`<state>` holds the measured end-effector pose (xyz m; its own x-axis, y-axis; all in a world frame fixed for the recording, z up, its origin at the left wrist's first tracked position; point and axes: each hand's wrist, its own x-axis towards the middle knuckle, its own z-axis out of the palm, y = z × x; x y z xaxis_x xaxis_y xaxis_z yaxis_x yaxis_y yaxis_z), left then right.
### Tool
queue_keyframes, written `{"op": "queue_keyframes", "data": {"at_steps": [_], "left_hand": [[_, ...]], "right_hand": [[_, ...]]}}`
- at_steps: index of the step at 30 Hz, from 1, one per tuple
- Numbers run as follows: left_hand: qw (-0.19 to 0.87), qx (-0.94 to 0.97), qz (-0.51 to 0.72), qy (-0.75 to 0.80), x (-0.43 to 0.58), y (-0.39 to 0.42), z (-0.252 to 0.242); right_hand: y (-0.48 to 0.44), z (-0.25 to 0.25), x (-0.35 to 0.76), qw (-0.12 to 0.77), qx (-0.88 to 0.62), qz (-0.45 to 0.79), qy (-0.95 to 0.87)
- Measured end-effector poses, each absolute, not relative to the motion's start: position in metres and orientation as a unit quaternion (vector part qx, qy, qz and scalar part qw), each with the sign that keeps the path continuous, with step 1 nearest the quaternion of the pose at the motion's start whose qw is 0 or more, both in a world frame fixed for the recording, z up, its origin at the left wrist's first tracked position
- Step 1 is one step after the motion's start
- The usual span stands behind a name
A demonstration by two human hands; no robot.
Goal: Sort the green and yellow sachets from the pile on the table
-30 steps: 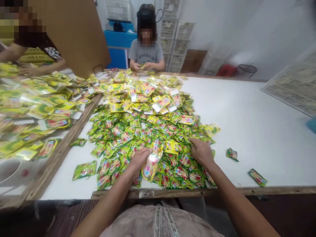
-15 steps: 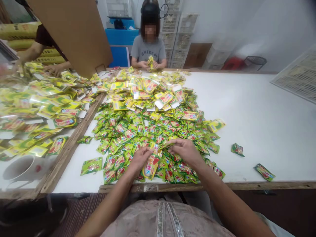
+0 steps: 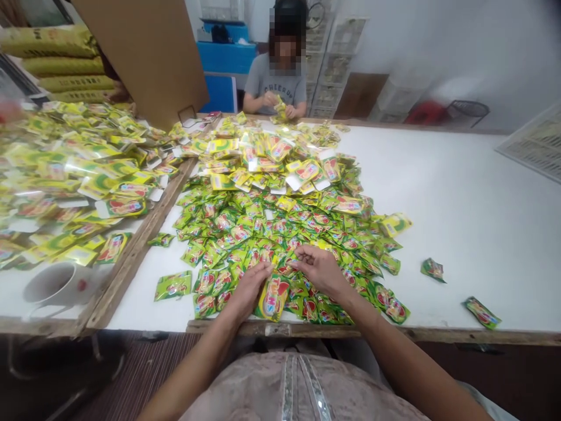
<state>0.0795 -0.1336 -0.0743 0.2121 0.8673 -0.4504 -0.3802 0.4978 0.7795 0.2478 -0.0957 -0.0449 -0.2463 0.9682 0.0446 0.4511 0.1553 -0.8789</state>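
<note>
My left hand (image 3: 252, 286) is closed around a small yellow-and-green printed box (image 3: 275, 299) with red fruit and bright lettering on it. The box leans over the front of a heap of green candy sachets (image 3: 236, 231), near the table edge. Just right of the box's upper end, my right hand (image 3: 322, 268) has thumb and fingers pinched together above the sachets. Whatever is between those fingertips is too small to make out. Behind the sachets lies a pile of yellow boxes (image 3: 263, 152), several with white flaps showing.
A wooden strip (image 3: 144, 234) divides the table; boxes are heaped left of it beside a white mug (image 3: 56, 286). Loose sachets (image 3: 482, 311) lie to the right. Across the table a person (image 3: 278, 88) handles yellow packaging. A large cardboard sheet (image 3: 149, 58) stands back left.
The view has shifted, so the table appears further right. My right fingers have curled into a tighter pinch near the box's top; the green sachet seen at them before no longer shows clearly.
</note>
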Motion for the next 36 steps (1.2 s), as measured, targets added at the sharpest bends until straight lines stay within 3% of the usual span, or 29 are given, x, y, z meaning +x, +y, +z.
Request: {"op": "queue_keyframes", "data": {"at_steps": [7, 13, 22, 29, 32, 36], "left_hand": [[0.675, 0.381, 0.413, 0.478, 0.078, -0.140, -0.081], [0.672, 0.367, 0.427, 0.482, 0.076, -0.143, -0.082], [0.679, 0.370, 0.429, 0.466, 0.069, -0.147, -0.078], [0.673, 0.441, 0.399, 0.439, 0.065, -0.156, -0.074], [0.647, 0.488, 0.382, 0.445, 0.066, -0.160, -0.077], [0.606, 0.474, 0.352, 0.533, 0.040, -0.138, -0.065]], "right_hand": [[-0.089, -0.035, 0.242, 0.202, -0.441, 0.340, -0.806], [-0.096, -0.032, 0.230, 0.223, -0.444, 0.306, -0.812], [-0.109, -0.026, 0.226, 0.146, -0.412, 0.327, -0.838], [-0.108, -0.027, 0.217, 0.038, -0.367, 0.316, -0.874], [-0.113, -0.034, 0.211, 0.106, -0.401, 0.322, -0.851], [-0.112, -0.050, 0.236, 0.321, -0.498, 0.234, -0.771]]}}
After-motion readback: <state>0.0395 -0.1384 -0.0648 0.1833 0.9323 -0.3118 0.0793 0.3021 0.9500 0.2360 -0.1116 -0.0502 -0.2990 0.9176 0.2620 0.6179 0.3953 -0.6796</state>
